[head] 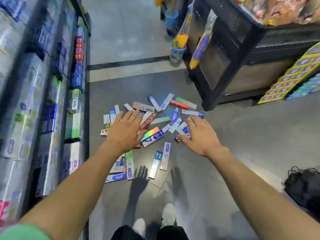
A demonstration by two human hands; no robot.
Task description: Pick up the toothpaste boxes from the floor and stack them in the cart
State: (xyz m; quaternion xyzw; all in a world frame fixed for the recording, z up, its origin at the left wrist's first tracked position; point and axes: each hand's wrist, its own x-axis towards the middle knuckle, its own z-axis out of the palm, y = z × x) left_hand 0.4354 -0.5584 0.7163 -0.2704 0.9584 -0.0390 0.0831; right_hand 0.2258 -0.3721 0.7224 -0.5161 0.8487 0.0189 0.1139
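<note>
Step in hand: reaching. My left hand (125, 131) and right hand (199, 135) hang spread, holding nothing, above the toothpaste boxes (152, 135) scattered on the floor (225, 135). Next: lower, grip one box; cart apparently out of view

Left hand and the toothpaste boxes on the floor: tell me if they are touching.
Apart. In the head view the left hand hovers open above the toothpaste boxes; its shadow falls on the floor well away from it, so it is off the pile.
</note>
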